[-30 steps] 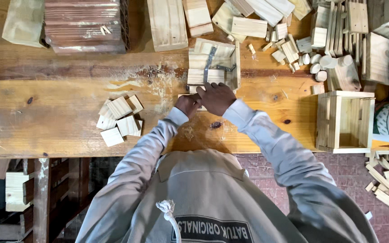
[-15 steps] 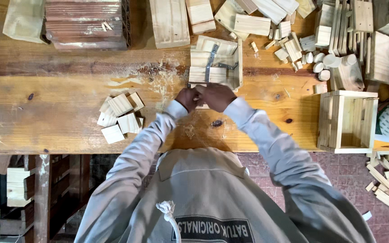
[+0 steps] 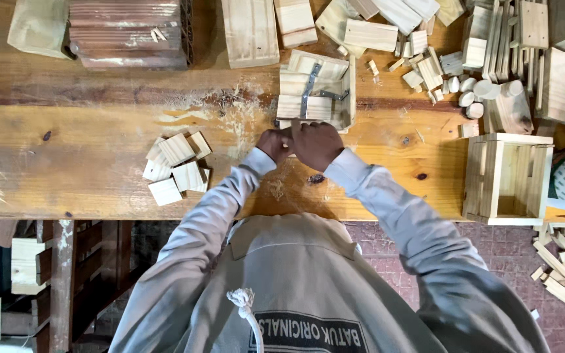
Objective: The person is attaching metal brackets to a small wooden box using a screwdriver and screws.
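My left hand and my right hand are pressed together over the wooden workbench, fingers curled around something small that the hands hide. Just beyond them lies a slatted wooden box with a metal strip across its slats. A heap of small square wood blocks lies to the left of my left hand.
An open wooden crate stands on its side at the right edge. Planks, boards and short dowels crowd the far side, with a stack of reddish boards at far left. Offcuts litter the brick floor.
Both hands have stayed joined in front of the slatted box, shifting only slightly. The view has drifted a little; nothing else moved.
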